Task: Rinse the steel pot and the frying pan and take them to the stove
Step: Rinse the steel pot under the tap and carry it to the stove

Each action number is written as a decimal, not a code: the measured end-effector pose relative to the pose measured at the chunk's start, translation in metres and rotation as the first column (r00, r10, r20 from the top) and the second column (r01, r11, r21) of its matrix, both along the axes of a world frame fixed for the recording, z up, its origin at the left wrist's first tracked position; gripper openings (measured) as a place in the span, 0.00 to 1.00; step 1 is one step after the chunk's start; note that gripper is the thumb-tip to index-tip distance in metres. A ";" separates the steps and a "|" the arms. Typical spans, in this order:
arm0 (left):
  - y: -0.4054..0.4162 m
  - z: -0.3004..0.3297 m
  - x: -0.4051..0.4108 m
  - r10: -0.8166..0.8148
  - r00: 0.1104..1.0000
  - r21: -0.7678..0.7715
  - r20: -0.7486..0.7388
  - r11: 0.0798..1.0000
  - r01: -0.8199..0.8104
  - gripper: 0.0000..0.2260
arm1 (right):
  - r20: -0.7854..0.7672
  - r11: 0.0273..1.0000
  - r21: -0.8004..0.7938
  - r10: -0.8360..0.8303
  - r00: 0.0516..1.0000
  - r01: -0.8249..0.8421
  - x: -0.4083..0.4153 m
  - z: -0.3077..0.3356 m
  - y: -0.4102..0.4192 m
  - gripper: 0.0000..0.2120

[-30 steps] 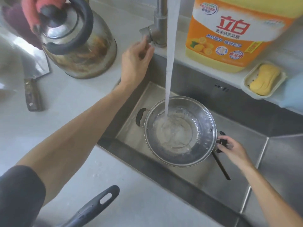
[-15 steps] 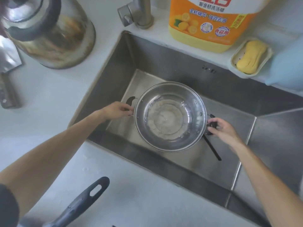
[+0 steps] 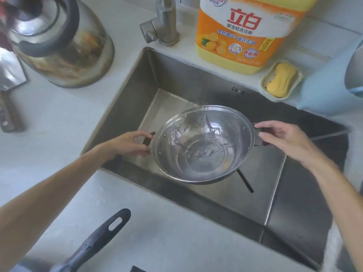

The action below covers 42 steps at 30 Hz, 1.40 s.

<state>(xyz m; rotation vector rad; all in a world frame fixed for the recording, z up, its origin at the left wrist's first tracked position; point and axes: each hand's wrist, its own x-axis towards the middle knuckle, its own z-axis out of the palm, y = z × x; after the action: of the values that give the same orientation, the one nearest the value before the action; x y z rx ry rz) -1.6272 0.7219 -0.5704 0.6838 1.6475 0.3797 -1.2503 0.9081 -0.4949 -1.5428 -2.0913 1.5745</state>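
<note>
1 steel pot [image 3: 204, 146], held above the sink [image 3: 127, 99], tilted away, water sloshing inside and spilling over the far rim. 2 dark side handles on it. Left hand [image 3: 129, 142] curled round the left handle, thumb on top; right hand [image 3: 282, 137] gripping the right handle, fingers bent over it. 2 bare forearms reaching in from the near edge.

1 frying pan handle [image 3: 98, 240], dark with a hanging slot, lying on the pale surface [image 3: 59, 118] at the near left; pan body out of frame. 1 thin dark utensil [image 3: 245, 183] on the sink floor, partly hidden under the pot.

Behind the sink: 1 steel tap [image 3: 167, 22] with its lever at the left, 1 large orange detergent jug [image 3: 243, 32] just beside it, 1 soap dish [image 3: 280, 80] carrying 1 yellow bar, touching the jug's right side. 1 pale blue object [image 3: 330, 89] at the right edge, cropped, cannot tell what. 1 stained steel kettle [image 3: 59, 42] with a black handle on the surface at the far left, and 1 cleaver [image 3: 9, 89] beside it, wooden grip toward the near side.
</note>
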 end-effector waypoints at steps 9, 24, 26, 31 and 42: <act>-0.005 0.017 0.010 0.246 0.969 0.470 -0.007 0.856 -0.214 0.05 | -0.070 0.945 0.316 0.117 0.991 -0.090 -0.005 0.058 -0.003 0.09; -0.001 0.143 0.014 0.250 0.820 0.598 -0.515 0.790 0.135 0.12 | -0.067 0.992 -0.053 -0.116 0.991 0.113 0.017 0.006 -0.060 0.11; -0.004 0.142 0.016 0.175 0.828 0.523 -0.532 0.838 0.159 0.11 | -0.088 0.991 -0.027 -0.132 0.987 0.130 0.024 0.025 -0.056 0.11; -0.013 0.138 0.028 0.093 0.884 0.525 -0.459 0.830 0.186 0.11 | -0.142 0.983 0.142 -0.098 0.985 0.119 0.038 0.081 -0.039 0.07; 0.007 0.177 0.032 0.073 0.850 0.626 -0.522 0.710 0.324 0.08 | -0.078 0.730 0.674 -0.083 0.993 0.114 0.060 0.146 -0.037 0.06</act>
<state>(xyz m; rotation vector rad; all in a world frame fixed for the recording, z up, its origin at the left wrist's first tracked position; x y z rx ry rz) -1.5956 0.7290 -0.3930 1.5918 1.9351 0.7914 -1.1901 0.8706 -0.3485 -1.2862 -2.1495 0.6429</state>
